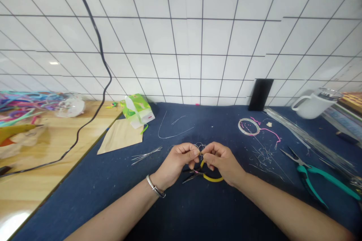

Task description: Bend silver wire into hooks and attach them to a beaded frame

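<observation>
The thin wire (201, 153) pinched between the left hand (181, 160) and the right hand (220, 160) is too small to see well, and the fingers hide part of it. The hands also cover some of the yellow-handled pliers (212, 178) below, and both arms (121, 205) are cut off by the bottom edge. The left edge cuts off the bright strips (17, 107) and the yellow thing (14, 132), the black cord (99, 39) runs out at the top, and the pink beads (245, 124) are too tiny to count.
</observation>
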